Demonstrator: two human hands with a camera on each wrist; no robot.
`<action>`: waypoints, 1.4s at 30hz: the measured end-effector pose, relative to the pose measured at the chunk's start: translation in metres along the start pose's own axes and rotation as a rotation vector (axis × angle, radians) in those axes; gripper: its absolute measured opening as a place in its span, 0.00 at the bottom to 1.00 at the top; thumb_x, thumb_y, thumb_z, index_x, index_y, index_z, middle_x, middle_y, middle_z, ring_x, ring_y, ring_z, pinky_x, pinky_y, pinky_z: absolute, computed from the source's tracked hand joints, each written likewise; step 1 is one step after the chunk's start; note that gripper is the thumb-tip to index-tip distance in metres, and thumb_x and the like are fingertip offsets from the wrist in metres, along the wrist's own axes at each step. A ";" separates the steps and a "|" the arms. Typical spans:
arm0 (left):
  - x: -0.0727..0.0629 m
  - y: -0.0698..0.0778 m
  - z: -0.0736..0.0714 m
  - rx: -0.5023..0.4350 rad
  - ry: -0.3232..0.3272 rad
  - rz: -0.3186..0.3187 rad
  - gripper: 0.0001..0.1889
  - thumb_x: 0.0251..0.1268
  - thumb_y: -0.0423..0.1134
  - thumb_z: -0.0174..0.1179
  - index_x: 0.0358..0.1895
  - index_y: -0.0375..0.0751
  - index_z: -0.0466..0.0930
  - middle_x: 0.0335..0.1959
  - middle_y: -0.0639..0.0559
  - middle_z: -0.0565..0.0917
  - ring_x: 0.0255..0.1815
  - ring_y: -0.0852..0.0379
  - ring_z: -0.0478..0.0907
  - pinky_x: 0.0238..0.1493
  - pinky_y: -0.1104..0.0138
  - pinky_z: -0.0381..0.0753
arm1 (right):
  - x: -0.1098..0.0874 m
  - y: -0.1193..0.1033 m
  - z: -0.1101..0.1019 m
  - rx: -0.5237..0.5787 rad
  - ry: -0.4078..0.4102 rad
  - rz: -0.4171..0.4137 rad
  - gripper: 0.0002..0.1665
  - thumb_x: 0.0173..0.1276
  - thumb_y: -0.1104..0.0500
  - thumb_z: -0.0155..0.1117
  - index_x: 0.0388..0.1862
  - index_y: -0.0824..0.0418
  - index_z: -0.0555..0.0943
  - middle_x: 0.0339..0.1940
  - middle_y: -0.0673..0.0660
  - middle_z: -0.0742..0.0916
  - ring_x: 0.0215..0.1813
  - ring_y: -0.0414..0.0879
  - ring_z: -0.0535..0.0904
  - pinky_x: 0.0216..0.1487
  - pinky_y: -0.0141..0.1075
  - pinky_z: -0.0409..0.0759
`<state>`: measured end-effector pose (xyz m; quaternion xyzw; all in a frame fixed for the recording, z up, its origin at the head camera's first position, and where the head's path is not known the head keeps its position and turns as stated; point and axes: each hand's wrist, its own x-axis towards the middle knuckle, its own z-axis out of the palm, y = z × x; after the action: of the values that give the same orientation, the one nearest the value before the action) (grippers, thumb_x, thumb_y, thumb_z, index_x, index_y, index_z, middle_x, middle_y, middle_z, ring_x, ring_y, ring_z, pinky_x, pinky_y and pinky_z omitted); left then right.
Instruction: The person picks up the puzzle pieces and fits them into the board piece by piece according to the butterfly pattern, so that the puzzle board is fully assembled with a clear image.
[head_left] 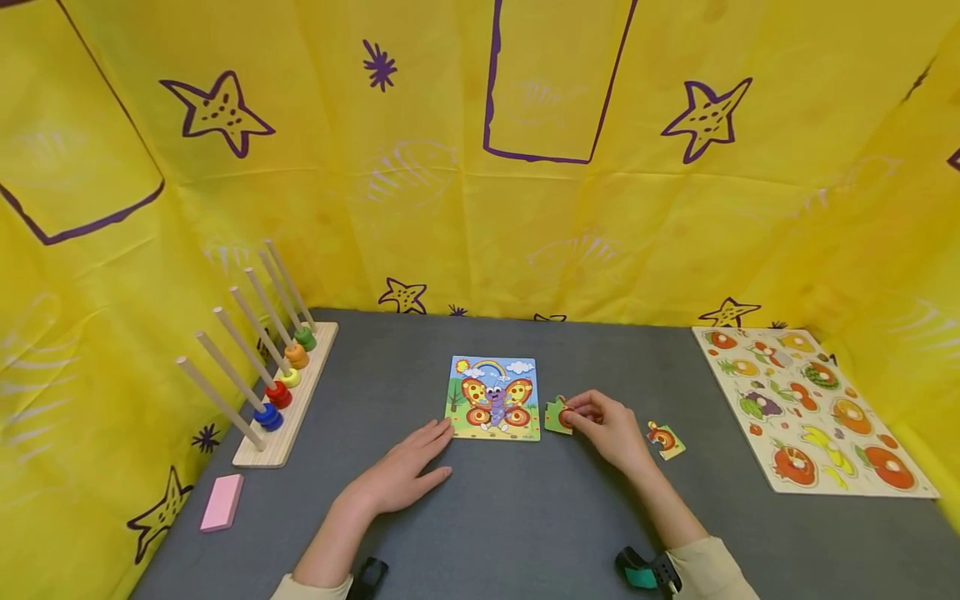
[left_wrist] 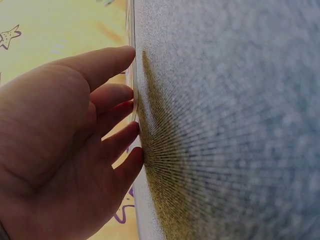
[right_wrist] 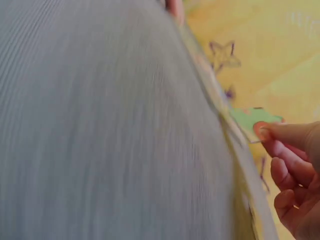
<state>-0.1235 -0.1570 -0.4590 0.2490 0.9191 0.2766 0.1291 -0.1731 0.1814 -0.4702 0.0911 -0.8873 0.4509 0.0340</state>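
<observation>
A square butterfly picture puzzle (head_left: 492,398) lies flat at mid-table. At its lower left corner, my left hand (head_left: 405,467) rests on the table with straight fingers, fingertips right at the puzzle's edge. Just right of the picture, my right hand (head_left: 603,425) pinches a green jigsaw piece (head_left: 553,417) between thumb and index finger. In the right wrist view the same green piece (right_wrist: 245,120) shows tilted up, its far part covered by the thumb. A second jigsaw piece (head_left: 665,440), with orange and red rings, lies on the table beyond the right wrist.
On the left stands a wooden peg rack (head_left: 288,417) with coloured rings, and a pink block (head_left: 222,502) lies before it. A fruit puzzle board (head_left: 810,408) lies at the right. Yellow patterned cloth (head_left: 465,233) hangs behind the dark table (head_left: 487,525).
</observation>
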 end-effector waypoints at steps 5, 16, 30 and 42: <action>0.000 0.000 0.000 0.009 0.000 0.006 0.31 0.73 0.45 0.55 0.73 0.34 0.61 0.76 0.43 0.58 0.76 0.41 0.51 0.69 0.44 0.56 | 0.014 -0.028 0.030 0.154 -0.058 0.101 0.10 0.62 0.52 0.72 0.38 0.56 0.86 0.30 0.49 0.89 0.34 0.40 0.82 0.36 0.33 0.72; 0.002 -0.001 0.001 0.014 -0.034 -0.001 0.32 0.73 0.46 0.54 0.75 0.38 0.58 0.77 0.44 0.55 0.77 0.41 0.48 0.70 0.45 0.55 | 0.041 -0.053 0.093 0.085 -0.118 -0.053 0.06 0.62 0.57 0.72 0.34 0.58 0.85 0.26 0.48 0.88 0.27 0.36 0.80 0.27 0.30 0.73; 0.002 0.003 0.000 0.041 -0.001 0.018 0.29 0.73 0.43 0.55 0.73 0.34 0.62 0.76 0.42 0.58 0.75 0.38 0.52 0.68 0.44 0.58 | 0.049 -0.055 0.105 -0.096 -0.091 -0.216 0.06 0.58 0.55 0.75 0.30 0.56 0.87 0.23 0.44 0.85 0.27 0.36 0.75 0.30 0.30 0.72; 0.004 0.006 -0.002 0.056 0.047 0.024 0.26 0.72 0.40 0.56 0.69 0.32 0.68 0.73 0.39 0.63 0.72 0.36 0.58 0.67 0.44 0.61 | 0.051 -0.058 0.106 -0.141 -0.082 -0.125 0.09 0.55 0.52 0.77 0.23 0.51 0.84 0.20 0.42 0.81 0.25 0.36 0.72 0.26 0.32 0.68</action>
<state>-0.1252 -0.1513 -0.4541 0.2568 0.9263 0.2580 0.0974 -0.2096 0.0556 -0.4800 0.1619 -0.9100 0.3803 0.0320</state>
